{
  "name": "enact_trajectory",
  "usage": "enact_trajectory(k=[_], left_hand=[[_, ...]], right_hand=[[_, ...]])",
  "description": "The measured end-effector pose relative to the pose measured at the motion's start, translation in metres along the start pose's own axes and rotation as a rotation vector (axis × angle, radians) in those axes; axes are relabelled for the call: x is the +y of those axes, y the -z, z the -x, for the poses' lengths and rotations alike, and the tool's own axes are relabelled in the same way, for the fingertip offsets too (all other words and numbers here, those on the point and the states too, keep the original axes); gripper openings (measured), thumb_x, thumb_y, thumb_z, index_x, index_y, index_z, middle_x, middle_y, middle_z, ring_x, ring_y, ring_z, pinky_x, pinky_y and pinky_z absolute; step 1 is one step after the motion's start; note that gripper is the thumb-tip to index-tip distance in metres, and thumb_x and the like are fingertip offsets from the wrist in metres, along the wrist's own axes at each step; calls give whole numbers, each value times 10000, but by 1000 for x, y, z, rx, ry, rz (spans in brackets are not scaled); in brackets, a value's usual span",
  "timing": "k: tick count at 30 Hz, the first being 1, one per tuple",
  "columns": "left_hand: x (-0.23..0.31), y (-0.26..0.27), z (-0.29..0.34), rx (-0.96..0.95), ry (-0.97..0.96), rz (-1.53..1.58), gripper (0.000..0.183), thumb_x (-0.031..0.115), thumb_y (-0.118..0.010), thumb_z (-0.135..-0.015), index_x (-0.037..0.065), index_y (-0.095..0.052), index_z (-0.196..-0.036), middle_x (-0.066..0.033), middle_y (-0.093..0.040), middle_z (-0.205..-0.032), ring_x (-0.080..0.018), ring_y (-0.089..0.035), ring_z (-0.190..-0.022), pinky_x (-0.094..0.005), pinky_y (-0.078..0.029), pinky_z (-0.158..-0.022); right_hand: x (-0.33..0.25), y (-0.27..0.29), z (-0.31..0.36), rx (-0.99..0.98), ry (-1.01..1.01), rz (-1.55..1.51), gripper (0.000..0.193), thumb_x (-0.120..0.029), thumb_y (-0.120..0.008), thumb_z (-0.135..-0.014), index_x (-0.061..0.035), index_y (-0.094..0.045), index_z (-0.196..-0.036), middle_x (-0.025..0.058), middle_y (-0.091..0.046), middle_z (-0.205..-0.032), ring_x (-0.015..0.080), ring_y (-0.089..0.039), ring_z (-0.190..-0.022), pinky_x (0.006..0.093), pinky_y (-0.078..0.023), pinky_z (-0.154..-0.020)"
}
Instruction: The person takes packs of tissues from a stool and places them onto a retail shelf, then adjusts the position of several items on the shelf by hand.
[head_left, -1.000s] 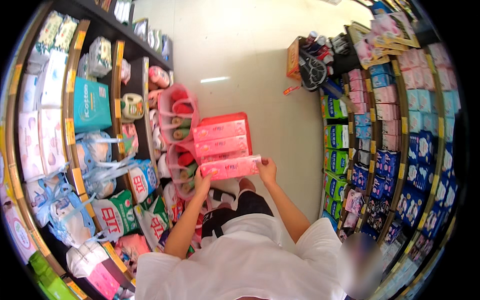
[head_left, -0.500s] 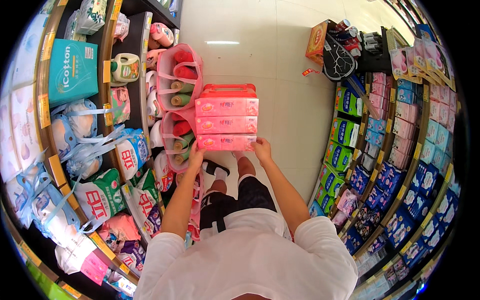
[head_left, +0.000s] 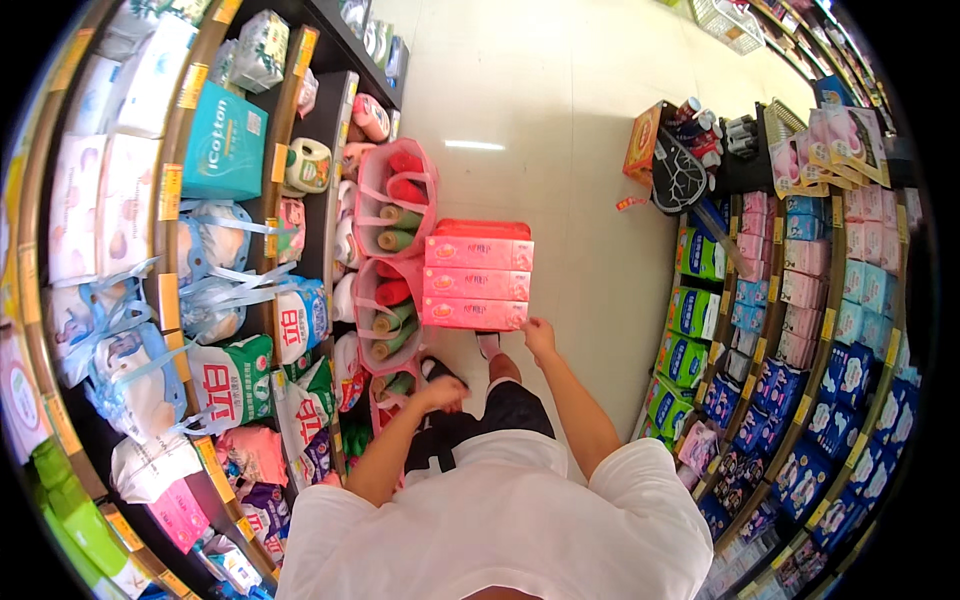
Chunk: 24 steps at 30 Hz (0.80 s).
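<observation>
A stack of pink tissue boxes (head_left: 478, 284) stands in front of me, its three box faces turned toward me. Behind the top one shows a red rim or handle (head_left: 485, 228). My right hand (head_left: 540, 338) is at the stack's near right corner, fingertips bent in against the lowest box. Apart from the boxes, my left hand (head_left: 440, 396) is drawn back near my left thigh, over my dark shoe (head_left: 437, 368). Its fingers are smeared by motion, and nothing can be made out in them.
Left of the stack stand pink-edged clear bags (head_left: 397, 200) with red and green bottles. Shelves of detergent bags (head_left: 232, 380) and wipes line the left side. Green packs (head_left: 690, 312) and blue packs (head_left: 850, 380) fill the right shelf. An electric swatter (head_left: 677, 175) juts into the aisle.
My left hand has left the stack's left corner and come back toward my body. My right hand stays at the right corner. The whole view has shifted; the stack itself has hardly moved.
</observation>
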<state>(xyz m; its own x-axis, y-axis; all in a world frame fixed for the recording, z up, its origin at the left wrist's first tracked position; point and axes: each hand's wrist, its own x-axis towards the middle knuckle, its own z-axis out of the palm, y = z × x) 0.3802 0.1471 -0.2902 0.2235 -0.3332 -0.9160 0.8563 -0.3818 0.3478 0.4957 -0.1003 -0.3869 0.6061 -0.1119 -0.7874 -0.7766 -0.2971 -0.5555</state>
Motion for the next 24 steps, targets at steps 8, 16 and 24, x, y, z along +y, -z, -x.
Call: enact_trajectory(k=[8,16,24], left_hand=[[28,-45,81,-257,206,-507,676,579,-600,-812,17,-648,-1186,-139,-657,-1094,-227,-599,-860,-352,-493,-706],[-68,-46,-21,-292,-395,-1062,471,395,-578,-849,67,-652,-1179,-192,-637,-1197,-312,-616,-1068,-414,-468,-916],[-124,-18,60,-35,-279,-561,403,266,-622,-803,23,-673,-1120,-109,-700,-1042,-225,-655,-893,-406,-524,-775]], right_hand=[[-21,17,61,-107,-95,16,334,-170,-647,-829,3,-620,-1113,79,-622,-786,156,-581,-646,300,-481,-518],[16,22,97,-86,-12,294,226,-190,-660,-813,-5,-670,-942,113,-634,-733,202,-603,-602,335,-497,-488],[32,-22,160,-55,-18,340,280,-206,-664,-811,5,-658,-995,127,-649,-801,234,-632,-662,361,-531,-534]])
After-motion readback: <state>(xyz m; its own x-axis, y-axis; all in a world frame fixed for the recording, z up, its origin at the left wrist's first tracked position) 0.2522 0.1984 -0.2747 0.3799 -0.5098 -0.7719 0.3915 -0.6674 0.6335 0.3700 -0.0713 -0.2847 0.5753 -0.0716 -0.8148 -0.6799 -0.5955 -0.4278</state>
